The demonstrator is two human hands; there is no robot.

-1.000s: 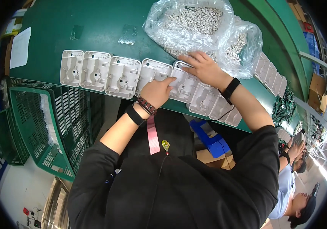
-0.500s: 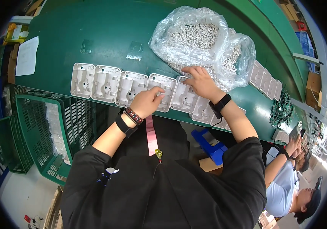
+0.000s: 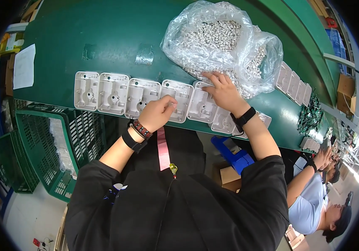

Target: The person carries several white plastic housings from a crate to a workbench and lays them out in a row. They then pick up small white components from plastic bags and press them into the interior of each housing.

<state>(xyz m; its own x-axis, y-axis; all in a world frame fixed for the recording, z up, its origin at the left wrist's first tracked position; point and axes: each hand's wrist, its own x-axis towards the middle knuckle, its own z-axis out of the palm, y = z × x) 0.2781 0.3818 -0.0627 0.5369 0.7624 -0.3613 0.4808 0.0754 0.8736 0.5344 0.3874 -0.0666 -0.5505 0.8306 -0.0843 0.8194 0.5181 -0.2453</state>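
Several pale plastic housings [image 3: 113, 79] stand in a row along the table's front edge, with open hollows facing up. Over the fourth housing [image 3: 178, 85], my left hand [image 3: 154, 112] is closed, thumb and forefinger drawn together; anything between them is too small to make out. My right hand [image 3: 226, 94] reaches over the fifth housing [image 3: 197, 109], fingers bent and thumb apart, with nothing visible in it. Its fingertips are by the small silvery metal parts [image 3: 192, 72] at the near edge of a clear plastic bag [image 3: 173, 39]. More such parts [image 3: 221, 35] fill the bag.
A second clear bag [image 3: 273, 54] adjoins the first. More housings [image 3: 290, 85] and a dark heap of small pieces [image 3: 310, 115] lie to the right. Green crates [image 3: 47, 154] stand at left below the table, a blue stool [image 3: 232, 154] beneath it. A co-worker [image 3: 307, 205] works at right.
My left hand has drawn its thumb and forefinger closer together. My right hand stays by the metal parts, barely shifted. The whole view has moved slightly.
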